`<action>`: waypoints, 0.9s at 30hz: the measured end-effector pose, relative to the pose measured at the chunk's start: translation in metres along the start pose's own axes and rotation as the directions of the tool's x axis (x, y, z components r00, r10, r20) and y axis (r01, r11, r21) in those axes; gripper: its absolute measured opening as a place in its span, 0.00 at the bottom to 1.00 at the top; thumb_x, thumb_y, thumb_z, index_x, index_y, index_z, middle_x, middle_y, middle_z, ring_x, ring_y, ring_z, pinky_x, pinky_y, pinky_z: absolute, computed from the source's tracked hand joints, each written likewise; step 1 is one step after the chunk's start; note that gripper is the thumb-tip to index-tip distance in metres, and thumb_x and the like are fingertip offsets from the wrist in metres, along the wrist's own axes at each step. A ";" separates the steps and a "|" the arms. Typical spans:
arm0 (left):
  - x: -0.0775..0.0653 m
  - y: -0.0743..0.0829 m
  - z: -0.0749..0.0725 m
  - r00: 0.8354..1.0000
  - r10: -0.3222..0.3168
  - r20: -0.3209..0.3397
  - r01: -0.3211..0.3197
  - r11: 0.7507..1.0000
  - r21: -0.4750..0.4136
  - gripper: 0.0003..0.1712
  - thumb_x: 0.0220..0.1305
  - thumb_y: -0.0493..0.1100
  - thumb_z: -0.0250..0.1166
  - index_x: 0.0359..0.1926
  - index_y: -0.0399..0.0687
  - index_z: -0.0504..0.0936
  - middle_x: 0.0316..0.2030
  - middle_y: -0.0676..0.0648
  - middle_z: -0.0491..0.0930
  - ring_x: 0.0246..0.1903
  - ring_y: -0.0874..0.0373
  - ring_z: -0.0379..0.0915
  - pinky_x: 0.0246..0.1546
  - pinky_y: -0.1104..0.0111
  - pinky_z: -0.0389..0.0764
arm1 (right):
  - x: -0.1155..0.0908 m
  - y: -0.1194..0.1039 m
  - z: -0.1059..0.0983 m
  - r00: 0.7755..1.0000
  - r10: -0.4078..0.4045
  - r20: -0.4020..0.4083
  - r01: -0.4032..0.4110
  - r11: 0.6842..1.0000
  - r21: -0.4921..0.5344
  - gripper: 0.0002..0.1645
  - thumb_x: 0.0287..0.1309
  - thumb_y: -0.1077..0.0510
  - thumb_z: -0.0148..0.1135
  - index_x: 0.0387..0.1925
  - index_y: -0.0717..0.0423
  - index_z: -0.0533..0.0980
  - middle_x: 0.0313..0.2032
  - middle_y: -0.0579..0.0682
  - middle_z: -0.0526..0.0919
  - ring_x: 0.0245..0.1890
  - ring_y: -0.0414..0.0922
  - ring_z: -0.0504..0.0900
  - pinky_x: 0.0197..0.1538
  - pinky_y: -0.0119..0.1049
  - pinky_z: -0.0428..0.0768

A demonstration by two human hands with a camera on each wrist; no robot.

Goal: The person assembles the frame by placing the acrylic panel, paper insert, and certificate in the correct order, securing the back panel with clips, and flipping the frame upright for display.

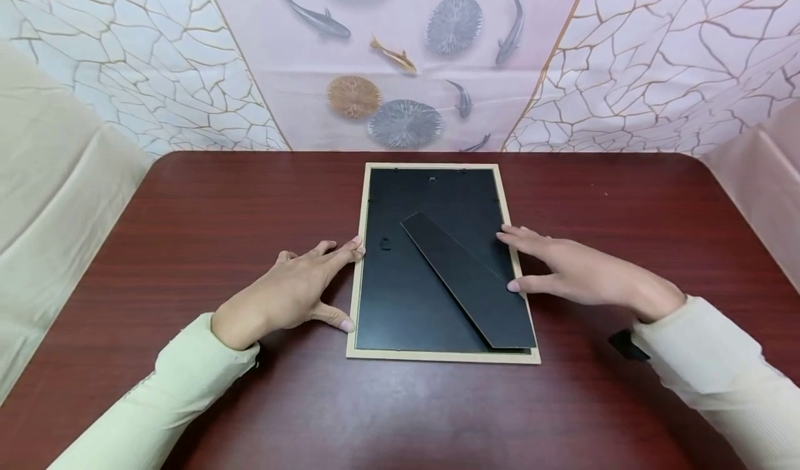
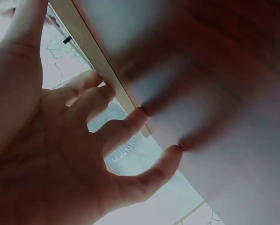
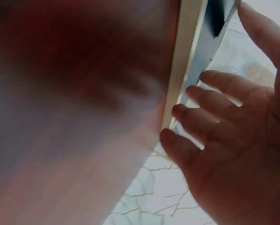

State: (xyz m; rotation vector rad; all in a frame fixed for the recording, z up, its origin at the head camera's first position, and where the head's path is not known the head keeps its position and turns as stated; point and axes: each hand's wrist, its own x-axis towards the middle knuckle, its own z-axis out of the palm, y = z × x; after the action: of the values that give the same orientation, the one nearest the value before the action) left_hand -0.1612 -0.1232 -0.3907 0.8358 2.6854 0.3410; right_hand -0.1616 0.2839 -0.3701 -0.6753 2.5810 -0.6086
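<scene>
A picture frame (image 1: 444, 356) with a light wooden rim lies back side up on the dark red table. Its black backing board (image 1: 400, 296) faces up, and a black easel stand (image 1: 469, 282) slants across it towards the lower right corner. My left hand (image 1: 290, 293) is at the left rim, fingers spread, index fingertip and thumb tip right at the wood; in the left wrist view the outer fingertips reach the tabletop. Over at the right rim is my right hand (image 1: 575, 269), fingers extended, thumb tip near the stand's edge. Neither hand is curled round anything.
The reddish-brown table (image 1: 250, 199) has rounded far corners. Behind it hangs a patterned cloth (image 1: 406, 60) with fish and round motifs, and pale fabric (image 1: 56, 178) drapes at both sides. Small black tabs (image 1: 385, 244) and a hanger (image 1: 433, 178) sit on the backing.
</scene>
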 end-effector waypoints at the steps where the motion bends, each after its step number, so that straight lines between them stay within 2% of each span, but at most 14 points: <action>1: 0.001 -0.001 0.000 1.000 0.007 -0.006 -0.007 1.000 -0.004 0.65 0.50 0.68 0.77 0.83 0.55 0.55 0.79 0.55 0.65 0.78 0.43 0.61 0.59 0.34 0.71 | -0.004 0.002 0.002 1.000 0.003 -0.007 -0.003 1.000 0.004 0.51 0.68 0.38 0.67 0.82 0.54 0.58 0.82 0.59 0.56 0.82 0.63 0.52 0.75 0.64 0.62; 3: 0.003 -0.004 0.000 1.000 0.022 -0.020 -0.022 1.000 -0.014 0.59 0.56 0.66 0.74 0.82 0.54 0.58 0.77 0.55 0.68 0.77 0.42 0.63 0.58 0.34 0.71 | -0.010 0.007 0.006 1.000 0.002 -0.029 -0.001 1.000 0.008 0.51 0.68 0.37 0.66 0.82 0.52 0.58 0.82 0.57 0.58 0.82 0.62 0.55 0.74 0.58 0.65; 6: 0.007 -0.008 0.000 0.997 0.043 -0.058 -0.046 0.997 -0.060 0.49 0.64 0.61 0.72 0.80 0.52 0.64 0.74 0.54 0.74 0.75 0.41 0.66 0.60 0.33 0.72 | -0.015 0.013 0.010 0.999 -0.004 -0.052 0.005 1.000 0.022 0.48 0.69 0.38 0.65 0.82 0.49 0.59 0.81 0.55 0.59 0.81 0.60 0.58 0.74 0.35 0.65; 8: 0.011 -0.009 0.000 0.993 0.068 -0.100 -0.078 0.992 -0.100 0.42 0.65 0.57 0.72 0.76 0.50 0.71 0.73 0.51 0.75 0.73 0.42 0.70 0.63 0.35 0.73 | -0.017 0.018 0.012 0.998 -0.018 -0.065 0.021 0.999 0.039 0.46 0.70 0.40 0.66 0.81 0.48 0.60 0.81 0.54 0.59 0.81 0.61 0.57 0.71 0.18 0.59; 10: 0.014 -0.010 -0.001 0.985 0.088 -0.148 -0.108 0.985 -0.134 0.35 0.64 0.53 0.74 0.69 0.48 0.79 0.71 0.48 0.76 0.70 0.45 0.74 0.66 0.41 0.75 | -0.018 0.022 0.016 0.996 -0.040 -0.074 0.044 0.998 0.049 0.46 0.70 0.42 0.67 0.81 0.49 0.60 0.82 0.54 0.58 0.81 0.63 0.56 0.65 0.07 0.51; 13: 0.018 -0.009 -0.003 0.976 0.094 -0.198 -0.127 0.979 -0.160 0.29 0.59 0.51 0.77 0.60 0.46 0.86 0.69 0.46 0.78 0.66 0.47 0.79 0.64 0.50 0.79 | -0.019 0.025 0.019 0.995 -0.066 -0.081 0.071 0.995 0.063 0.47 0.68 0.44 0.68 0.81 0.50 0.60 0.83 0.54 0.56 0.82 0.64 0.54 0.63 0.04 0.45; 15: 0.019 -0.008 -0.003 0.974 0.077 -0.211 -0.113 0.980 -0.162 0.28 0.57 0.51 0.78 0.57 0.46 0.88 0.66 0.46 0.80 0.63 0.47 0.82 0.60 0.51 0.83 | -0.019 0.026 0.020 0.994 -0.069 -0.087 0.075 0.995 0.069 0.48 0.68 0.44 0.69 0.81 0.49 0.60 0.83 0.53 0.55 0.82 0.64 0.53 0.63 0.04 0.45; 18: 0.022 -0.005 -0.005 0.974 0.042 -0.223 -0.077 0.986 -0.150 0.27 0.55 0.53 0.79 0.55 0.49 0.90 0.64 0.48 0.82 0.58 0.46 0.85 0.49 0.52 0.86 | -0.019 0.025 0.021 0.994 -0.060 -0.090 0.067 0.995 0.076 0.48 0.67 0.44 0.69 0.81 0.47 0.60 0.83 0.52 0.55 0.82 0.63 0.53 0.63 0.04 0.45; 22: 0.025 -0.001 -0.007 0.969 0.001 -0.246 -0.029 0.993 -0.112 0.27 0.50 0.56 0.80 0.51 0.52 0.92 0.61 0.51 0.84 0.54 0.46 0.87 0.38 0.51 0.86 | -0.019 0.024 0.020 0.994 -0.053 -0.091 0.059 0.996 0.061 0.48 0.67 0.43 0.69 0.81 0.46 0.60 0.83 0.51 0.55 0.82 0.62 0.53 0.63 0.04 0.44; 27: 0.026 0.006 -0.009 0.962 -0.034 -0.272 0.028 0.999 -0.027 0.26 0.46 0.58 0.82 0.48 0.55 0.94 0.56 0.52 0.88 0.50 0.45 0.89 0.35 0.49 0.86 | -0.018 0.022 0.019 0.994 -0.053 -0.092 0.057 0.998 0.041 0.48 0.66 0.42 0.69 0.81 0.45 0.61 0.83 0.50 0.56 0.82 0.61 0.54 0.63 0.05 0.44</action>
State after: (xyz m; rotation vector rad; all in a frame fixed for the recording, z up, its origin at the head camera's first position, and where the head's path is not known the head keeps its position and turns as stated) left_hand -0.1822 -0.1043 -0.3865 0.7894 2.9372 0.5122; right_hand -0.1457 0.3054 -0.3924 -0.7219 2.6315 -0.7275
